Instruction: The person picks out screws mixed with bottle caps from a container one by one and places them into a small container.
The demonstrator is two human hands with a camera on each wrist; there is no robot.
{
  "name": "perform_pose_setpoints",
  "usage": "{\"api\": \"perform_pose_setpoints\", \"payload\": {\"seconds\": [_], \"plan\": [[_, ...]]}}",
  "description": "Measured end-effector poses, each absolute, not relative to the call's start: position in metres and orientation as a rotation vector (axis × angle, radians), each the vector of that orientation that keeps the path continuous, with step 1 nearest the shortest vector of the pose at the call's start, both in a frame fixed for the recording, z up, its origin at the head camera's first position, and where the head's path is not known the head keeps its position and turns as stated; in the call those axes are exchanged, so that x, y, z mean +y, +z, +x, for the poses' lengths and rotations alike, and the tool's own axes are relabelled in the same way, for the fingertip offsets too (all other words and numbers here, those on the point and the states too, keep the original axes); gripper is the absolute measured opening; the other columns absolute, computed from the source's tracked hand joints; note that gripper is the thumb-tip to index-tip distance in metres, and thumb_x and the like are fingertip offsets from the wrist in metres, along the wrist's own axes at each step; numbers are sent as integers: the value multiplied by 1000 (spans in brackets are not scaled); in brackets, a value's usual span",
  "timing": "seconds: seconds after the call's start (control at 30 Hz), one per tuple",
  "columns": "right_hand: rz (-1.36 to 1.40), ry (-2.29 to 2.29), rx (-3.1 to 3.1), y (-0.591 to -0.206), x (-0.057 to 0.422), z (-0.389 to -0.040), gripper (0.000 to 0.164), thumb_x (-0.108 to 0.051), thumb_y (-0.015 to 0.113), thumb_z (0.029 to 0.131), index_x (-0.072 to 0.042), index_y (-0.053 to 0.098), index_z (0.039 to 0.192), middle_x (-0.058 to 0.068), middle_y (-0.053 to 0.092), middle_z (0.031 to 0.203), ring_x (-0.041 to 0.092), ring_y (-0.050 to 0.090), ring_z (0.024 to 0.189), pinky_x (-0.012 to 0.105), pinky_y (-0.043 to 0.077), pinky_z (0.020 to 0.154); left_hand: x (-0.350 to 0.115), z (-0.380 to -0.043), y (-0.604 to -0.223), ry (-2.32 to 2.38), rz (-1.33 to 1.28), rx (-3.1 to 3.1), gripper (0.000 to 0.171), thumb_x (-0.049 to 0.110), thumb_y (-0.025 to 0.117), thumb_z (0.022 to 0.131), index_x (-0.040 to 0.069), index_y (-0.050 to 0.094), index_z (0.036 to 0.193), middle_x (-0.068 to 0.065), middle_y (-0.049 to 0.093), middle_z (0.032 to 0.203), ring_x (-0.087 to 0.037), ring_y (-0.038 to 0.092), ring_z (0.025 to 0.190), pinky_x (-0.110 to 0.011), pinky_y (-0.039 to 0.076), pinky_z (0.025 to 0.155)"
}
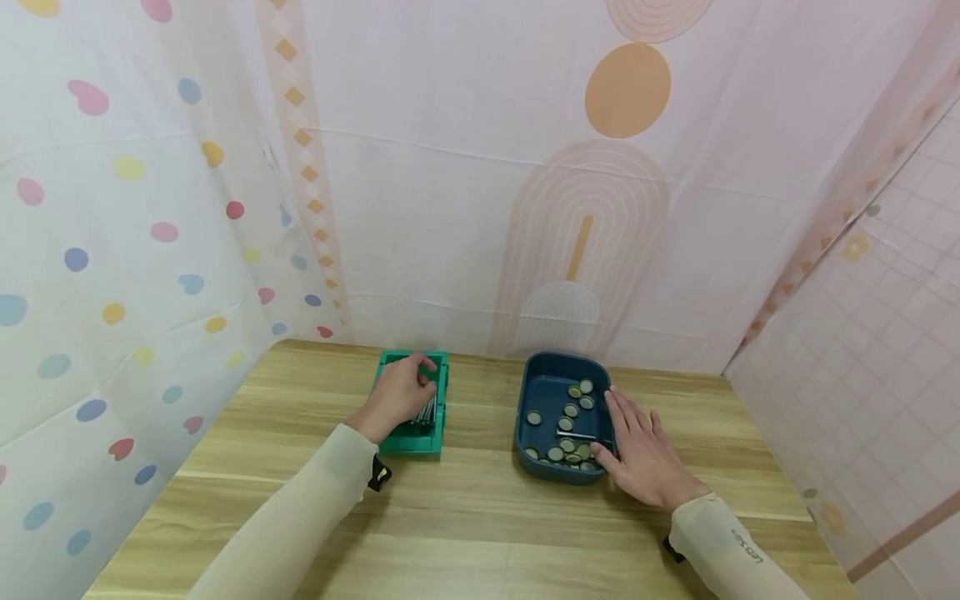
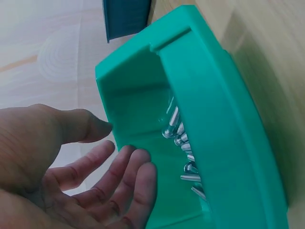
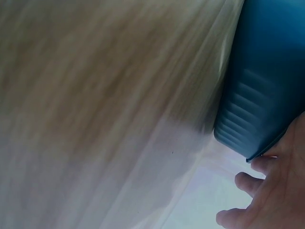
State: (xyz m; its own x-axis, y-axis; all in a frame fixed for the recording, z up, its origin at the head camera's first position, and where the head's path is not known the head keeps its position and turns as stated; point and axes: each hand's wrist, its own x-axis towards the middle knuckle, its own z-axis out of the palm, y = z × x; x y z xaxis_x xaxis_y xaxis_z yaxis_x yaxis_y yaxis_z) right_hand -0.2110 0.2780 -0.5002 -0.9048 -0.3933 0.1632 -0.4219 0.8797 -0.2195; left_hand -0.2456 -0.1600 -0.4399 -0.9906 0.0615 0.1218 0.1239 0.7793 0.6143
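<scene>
My left hand point(image 1: 399, 393) is above a green plastic bin point(image 1: 441, 417), its fingers loosely bent and nothing visible between thumb and fingertips. Silver metal bolts or screws point(image 2: 177, 132) lie inside that bin, along its wall in the left wrist view. My right hand point(image 1: 647, 460) rests on the right rim of a dark blue tub point(image 1: 557, 475), fingers extended and thumb over the edge. Round metal caps point(image 1: 556, 453) are scattered in the tub, most of them at its near end. One thin silver bolt or screw point(image 1: 576, 435) lies among them, close to the right thumb.
Both containers stand apart on a wood-grain table point(image 1: 480, 517), the green one on the left. Patterned curtains point(image 1: 420, 208) rise behind the table and at both sides.
</scene>
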Motion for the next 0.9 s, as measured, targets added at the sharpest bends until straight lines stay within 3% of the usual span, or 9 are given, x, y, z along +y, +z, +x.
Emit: {"api": "perform_pose_setpoints", "payload": {"seconds": [0.17, 0.27, 0.47, 0.6, 0.73, 0.9], "plan": [[640, 387, -2937, -500, 278, -211, 89, -50, 58, 121, 0, 21, 185, 23, 22, 194, 54, 32, 176, 86, 23, 137, -157, -243, -440, -925, -166, -2836, 27, 10, 70, 111, 1, 76, 135, -19, 82, 119, -30, 77, 100, -49, 65, 87], [641, 387, -2938, -499, 278, -211, 88, -50, 57, 121, 0, 21, 185, 23, 21, 194, 54, 32, 176, 86, 23, 136, -153, -241, -440, -873, -190, -2813, 27, 12, 71, 111, 3, 76, 135, -19, 81, 122, -31, 75, 101, -51, 66, 88], [651, 407, -2943, -497, 277, -210, 89, -48, 59, 120, 0, 21, 184, 24, 22, 194, 54, 32, 176, 86, 23, 137, -144, -235, -442, -789, -321, -2767, 28, 13, 74, 111, 7, 76, 138, -18, 77, 129, -24, 65, 88, -38, 58, 73], [653, 410, -2940, -497, 277, -209, 89, -48, 59, 120, 1, 22, 184, 24, 22, 194, 54, 32, 176, 86, 23, 136, -136, -230, -443, -669, -423, -2731, 30, 13, 77, 109, 9, 77, 139, -19, 76, 129, -24, 63, 89, -35, 53, 70], [652, 405, -2937, -497, 277, -210, 88, -48, 59, 120, 1, 22, 184, 25, 22, 194, 54, 32, 175, 86, 23, 136, -129, -228, -445, -550, -479, -2712, 33, 16, 78, 109, 12, 76, 142, -16, 76, 128, -28, 67, 98, -41, 56, 78], [652, 410, -2937, -497, 278, -210, 88, -48, 59, 120, 1, 22, 184, 25, 22, 194, 55, 33, 175, 86, 23, 136, -122, -226, -447, -448, -546, -2680, 34, 17, 80, 109, 13, 75, 143, -13, 76, 138, -36, 74, 122, -55, 62, 93]]}}
